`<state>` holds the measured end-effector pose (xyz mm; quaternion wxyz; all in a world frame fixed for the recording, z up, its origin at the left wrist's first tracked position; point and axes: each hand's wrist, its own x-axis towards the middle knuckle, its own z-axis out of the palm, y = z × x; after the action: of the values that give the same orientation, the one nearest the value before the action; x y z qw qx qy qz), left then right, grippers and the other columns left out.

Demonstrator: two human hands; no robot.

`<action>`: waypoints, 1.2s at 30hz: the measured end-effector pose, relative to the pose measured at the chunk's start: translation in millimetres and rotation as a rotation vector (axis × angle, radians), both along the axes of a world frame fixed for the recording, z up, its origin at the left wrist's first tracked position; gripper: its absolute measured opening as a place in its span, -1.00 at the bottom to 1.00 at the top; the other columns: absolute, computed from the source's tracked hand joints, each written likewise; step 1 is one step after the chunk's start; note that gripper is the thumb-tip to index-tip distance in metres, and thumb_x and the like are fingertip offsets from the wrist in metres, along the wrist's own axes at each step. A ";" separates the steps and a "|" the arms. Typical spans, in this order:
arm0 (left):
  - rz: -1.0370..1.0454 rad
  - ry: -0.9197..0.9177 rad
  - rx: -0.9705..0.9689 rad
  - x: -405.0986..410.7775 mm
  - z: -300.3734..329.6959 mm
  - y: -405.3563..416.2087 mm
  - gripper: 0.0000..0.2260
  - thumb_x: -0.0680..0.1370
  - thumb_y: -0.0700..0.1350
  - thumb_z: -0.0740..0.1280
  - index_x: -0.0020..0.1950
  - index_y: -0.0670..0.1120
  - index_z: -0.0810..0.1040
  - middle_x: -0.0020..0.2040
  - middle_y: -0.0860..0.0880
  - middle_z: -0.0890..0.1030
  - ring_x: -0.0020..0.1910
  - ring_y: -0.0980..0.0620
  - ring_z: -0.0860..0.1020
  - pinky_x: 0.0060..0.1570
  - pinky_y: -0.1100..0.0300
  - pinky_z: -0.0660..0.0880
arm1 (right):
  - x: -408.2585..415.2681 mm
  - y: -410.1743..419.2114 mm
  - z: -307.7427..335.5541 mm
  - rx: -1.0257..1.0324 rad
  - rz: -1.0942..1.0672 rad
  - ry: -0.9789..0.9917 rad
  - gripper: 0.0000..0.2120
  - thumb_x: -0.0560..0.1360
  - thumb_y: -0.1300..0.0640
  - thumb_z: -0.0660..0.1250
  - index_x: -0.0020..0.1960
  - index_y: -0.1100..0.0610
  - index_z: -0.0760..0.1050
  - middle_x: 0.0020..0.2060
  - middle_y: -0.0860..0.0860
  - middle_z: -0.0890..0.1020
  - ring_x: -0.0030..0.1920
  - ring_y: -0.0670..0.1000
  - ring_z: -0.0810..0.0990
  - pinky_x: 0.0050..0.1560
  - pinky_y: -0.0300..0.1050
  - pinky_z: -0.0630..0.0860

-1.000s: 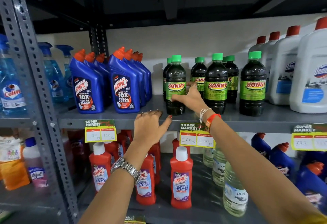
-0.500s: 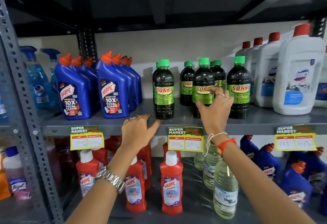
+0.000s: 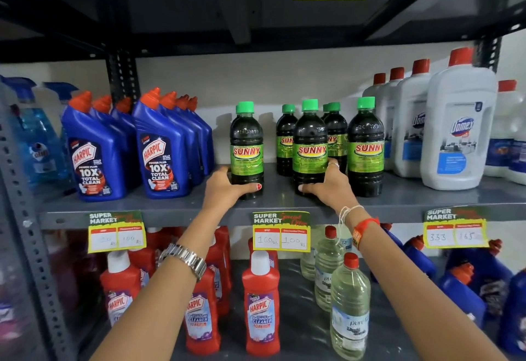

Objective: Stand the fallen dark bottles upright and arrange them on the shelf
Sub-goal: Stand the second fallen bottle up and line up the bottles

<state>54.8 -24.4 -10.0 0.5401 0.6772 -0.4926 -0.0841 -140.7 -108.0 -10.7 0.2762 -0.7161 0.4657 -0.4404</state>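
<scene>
Several dark bottles with green caps and green SUNNY labels stand upright on the grey middle shelf (image 3: 284, 207). My left hand (image 3: 227, 187) is wrapped round the base of the leftmost dark bottle (image 3: 246, 147), which stands apart from the rest. My right hand (image 3: 330, 187) grips the base of the front middle dark bottle (image 3: 310, 144). Another front bottle (image 3: 366, 144) stands just right of it, untouched. Two or three more dark bottles (image 3: 286, 138) stand behind, partly hidden.
Blue Harpic bottles (image 3: 159, 150) fill the shelf's left, white Domex jugs (image 3: 458, 132) its right. Price tags (image 3: 280, 231) hang on the shelf's front edge. Below stand red Harpic bottles (image 3: 260, 303) and clear bottles (image 3: 350, 312). The upper shelf (image 3: 256, 19) overhangs closely.
My left hand rose from the shelf's front edge and closed on the leftmost bottle. My right hand dropped from the middle bottle's label to its base. The view moved closer.
</scene>
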 end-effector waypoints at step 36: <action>0.341 -0.759 0.270 9.4 -29.8 36.4 -0.17 0.42 0.42 -0.04 0.43 -0.18 0.25 0.45 -0.14 0.32 0.43 -0.08 0.28 0.40 -0.09 0.11 | -67.2 4.7 2.3 -0.336 -0.514 -0.138 -0.34 0.21 0.09 0.58 0.18 0.27 0.37 0.19 0.19 0.41 0.24 0.21 0.35 0.19 -0.13 0.18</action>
<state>64.2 12.1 -39.9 0.2335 0.7964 -0.5217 0.1975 -207.9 -103.3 -8.5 0.0642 -0.5790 0.5324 -0.6142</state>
